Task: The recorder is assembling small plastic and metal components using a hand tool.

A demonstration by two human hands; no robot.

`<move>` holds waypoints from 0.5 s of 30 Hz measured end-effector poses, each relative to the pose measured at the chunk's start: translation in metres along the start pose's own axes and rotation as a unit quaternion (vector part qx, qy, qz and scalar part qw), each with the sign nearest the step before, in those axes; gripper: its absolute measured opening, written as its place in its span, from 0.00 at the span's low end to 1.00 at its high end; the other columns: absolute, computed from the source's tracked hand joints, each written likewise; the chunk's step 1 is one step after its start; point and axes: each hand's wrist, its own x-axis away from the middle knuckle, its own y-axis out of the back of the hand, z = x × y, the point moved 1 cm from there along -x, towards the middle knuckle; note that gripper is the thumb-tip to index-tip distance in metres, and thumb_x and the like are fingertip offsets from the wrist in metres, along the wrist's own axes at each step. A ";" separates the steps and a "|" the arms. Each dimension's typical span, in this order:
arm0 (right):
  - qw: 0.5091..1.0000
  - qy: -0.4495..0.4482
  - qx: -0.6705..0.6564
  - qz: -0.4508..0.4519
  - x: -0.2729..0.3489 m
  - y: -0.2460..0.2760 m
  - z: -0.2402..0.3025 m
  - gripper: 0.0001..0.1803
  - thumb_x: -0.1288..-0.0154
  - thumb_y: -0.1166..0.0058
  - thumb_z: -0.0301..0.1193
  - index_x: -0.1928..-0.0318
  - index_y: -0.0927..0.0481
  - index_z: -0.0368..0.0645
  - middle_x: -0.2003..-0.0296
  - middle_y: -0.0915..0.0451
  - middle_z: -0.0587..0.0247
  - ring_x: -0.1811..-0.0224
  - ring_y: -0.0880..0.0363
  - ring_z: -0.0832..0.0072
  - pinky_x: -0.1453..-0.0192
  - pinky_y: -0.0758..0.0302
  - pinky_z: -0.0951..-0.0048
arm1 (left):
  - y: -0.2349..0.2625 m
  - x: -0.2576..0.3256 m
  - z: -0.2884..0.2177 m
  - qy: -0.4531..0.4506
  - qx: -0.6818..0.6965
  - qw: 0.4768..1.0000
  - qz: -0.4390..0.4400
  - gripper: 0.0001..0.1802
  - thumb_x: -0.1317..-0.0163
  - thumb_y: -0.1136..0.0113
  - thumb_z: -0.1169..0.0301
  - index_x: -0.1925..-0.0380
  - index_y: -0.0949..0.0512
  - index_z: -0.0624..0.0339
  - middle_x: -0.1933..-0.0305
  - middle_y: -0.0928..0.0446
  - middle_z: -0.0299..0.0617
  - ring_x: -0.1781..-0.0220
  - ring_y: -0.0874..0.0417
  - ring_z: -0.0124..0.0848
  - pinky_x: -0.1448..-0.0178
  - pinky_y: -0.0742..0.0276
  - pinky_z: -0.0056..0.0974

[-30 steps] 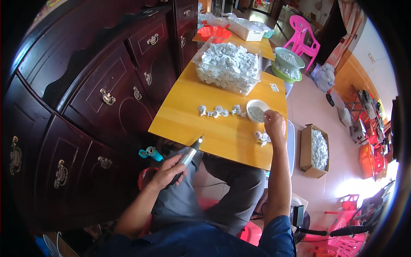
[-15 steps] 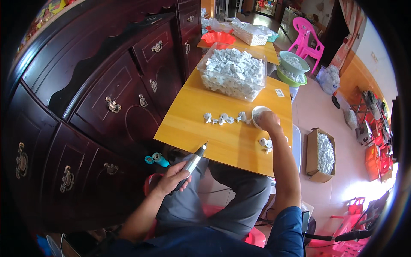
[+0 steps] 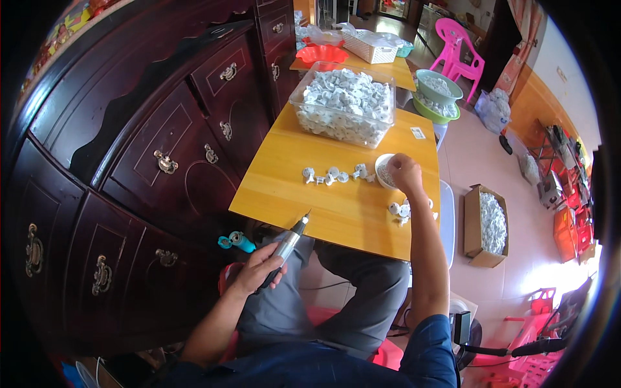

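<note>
My left hand [image 3: 261, 268] is wrapped round a silver and black electric screwdriver [image 3: 288, 243], its thin bit pointing up past the table's front edge. At the table's right side, my right hand [image 3: 406, 174] is at the rim of a small white bowl [image 3: 380, 164] of tiny grey pieces. Its fingers are bent together in a pinch; whatever lies between them is too small to make out. Left of the bowl is a loose row of small white plastic parts [image 3: 332, 175]. More white parts [image 3: 402, 210] lie beside my right forearm, partly covered by it.
A clear plastic bin [image 3: 343, 123] heaped with white parts stands on the yellow table [image 3: 284, 187]. Dark wooden cabinets [image 3: 155, 155] line the left. On the floor to the right are a cardboard box [image 3: 476, 223] and a pink chair [image 3: 458, 55]. A turquoise bottle [image 3: 240, 242] is below the table's left corner.
My right hand has risen slightly out of the bowl, fingers drawn together. The left hand keeps its hold on the screwdriver. The whole view has shifted a little.
</note>
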 end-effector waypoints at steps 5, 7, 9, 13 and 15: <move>0.970 -0.052 -0.236 -0.020 0.031 0.009 0.034 0.07 0.40 0.40 0.29 0.63 0.16 0.41 0.72 0.16 0.64 0.70 0.18 0.79 0.66 0.23 0.74 | 0.002 0.001 0.003 0.004 -0.014 1.000 -0.015 0.28 0.31 0.49 0.63 0.34 0.37 0.64 0.67 0.24 0.40 0.76 0.25 0.23 0.76 0.27 0.27; 0.953 -0.055 -0.297 -0.003 0.047 0.003 0.041 0.07 0.38 0.40 0.29 0.60 0.15 0.41 0.72 0.16 0.66 0.74 0.18 0.82 0.70 0.24 0.77 | 0.000 0.002 0.001 0.003 -0.012 1.000 -0.015 0.29 0.31 0.48 0.62 0.35 0.37 0.65 0.67 0.24 0.40 0.76 0.26 0.23 0.76 0.27 0.28; 0.919 -0.070 -0.386 0.032 0.065 -0.009 0.050 0.06 0.36 0.41 0.29 0.61 0.18 0.40 0.70 0.16 0.68 0.71 0.19 0.82 0.68 0.25 0.80 | 0.000 0.002 0.001 -0.001 -0.011 1.000 -0.004 0.30 0.32 0.48 0.61 0.35 0.38 0.66 0.67 0.24 0.40 0.76 0.26 0.23 0.76 0.27 0.28; 0.843 -0.124 -0.516 0.091 0.104 -0.048 0.079 0.04 0.34 0.42 0.27 0.61 0.19 0.41 0.68 0.18 0.68 0.69 0.21 0.81 0.66 0.25 0.79 | 0.000 0.001 -0.001 -0.010 -0.017 1.000 0.022 0.33 0.34 0.46 0.58 0.35 0.38 0.67 0.67 0.25 0.39 0.76 0.25 0.23 0.76 0.27 0.28; 0.793 -0.143 -0.576 0.137 0.118 -0.073 0.079 0.04 0.34 0.42 0.27 0.61 0.20 0.41 0.68 0.20 0.69 0.69 0.22 0.82 0.65 0.25 0.79 | -0.002 -0.001 -0.001 -0.007 -0.023 0.999 0.029 0.34 0.34 0.45 0.57 0.35 0.38 0.68 0.67 0.25 0.39 0.76 0.25 0.23 0.76 0.27 0.28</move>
